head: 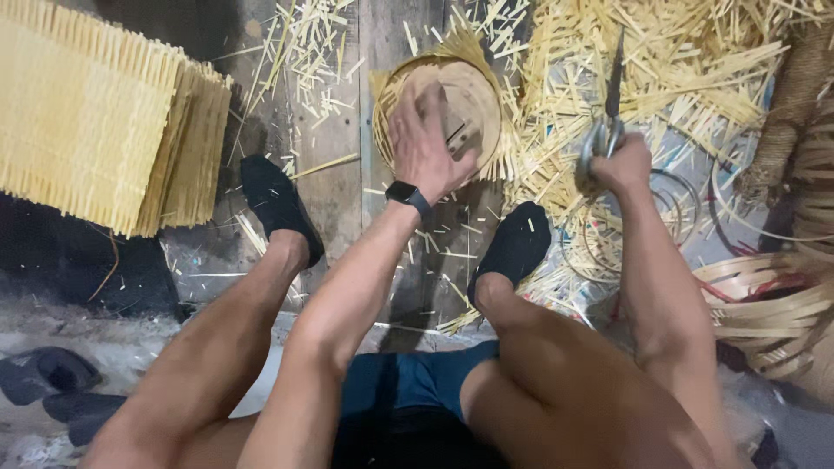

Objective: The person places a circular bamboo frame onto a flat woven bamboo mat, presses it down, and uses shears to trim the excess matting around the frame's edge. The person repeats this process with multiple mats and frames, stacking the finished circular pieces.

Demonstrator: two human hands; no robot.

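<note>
Down on the plank floor (343, 187), seen from the head camera, the left hand (426, 143) is lying spread, fingers wide, flat on a round woven bamboo disc (473, 100) whose loose strip ends are sticking out around its rim. The disc is sitting between the person's two dark-socked feet (278, 204), slightly ahead of them. The right hand (621, 163) is gripping the handles of metal shears (608, 113), closed around them, blades pointing away from the body over a heap of cut bamboo slivers (660, 69). A black wristwatch (407, 194) is showing on the left wrist. A stack of woven bamboo mats (95, 113) is lying well apart at the left; coiled bamboo hoops (769, 300) are resting at the right.
</note>
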